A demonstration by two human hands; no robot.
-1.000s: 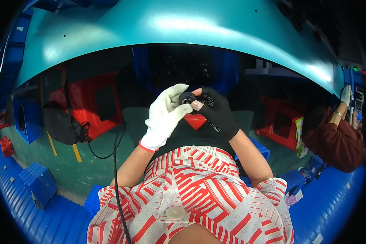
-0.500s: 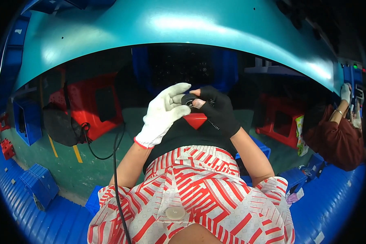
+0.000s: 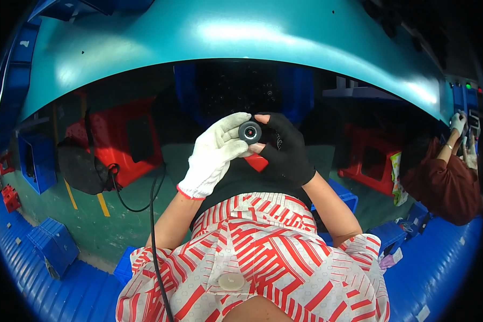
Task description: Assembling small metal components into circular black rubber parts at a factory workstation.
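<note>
A small round black wheel [image 3: 242, 132] with a pale ring and a reddish centre is turned face up in front of my waist. My left hand [image 3: 212, 150], in a white knit glove with a red cuff edge, pinches it from the left between fingers and thumb. From the right, my right hand [image 3: 288, 147], in a black glove with bare fingertips, curls round the wheel, its thumb at the lower edge and a fingertip at the upper. Beyond the hands, a blue crate [image 3: 184, 96] holds several small dark round parts, hard to make out in shadow.
A teal tabletop [image 3: 161, 37] arches across the far side. Red stools [image 3: 104, 134] stand left and right, with a black bag [image 3: 80, 166] at the left one. A black cable [image 3: 152, 231] hangs along my left arm. At far right a co-worker in a brown sleeve [image 3: 443, 182] works.
The wheel has turned so its face shows fully. My right thumb has slid off its front to the lower edge, and the right fingers have opened slightly around it.
</note>
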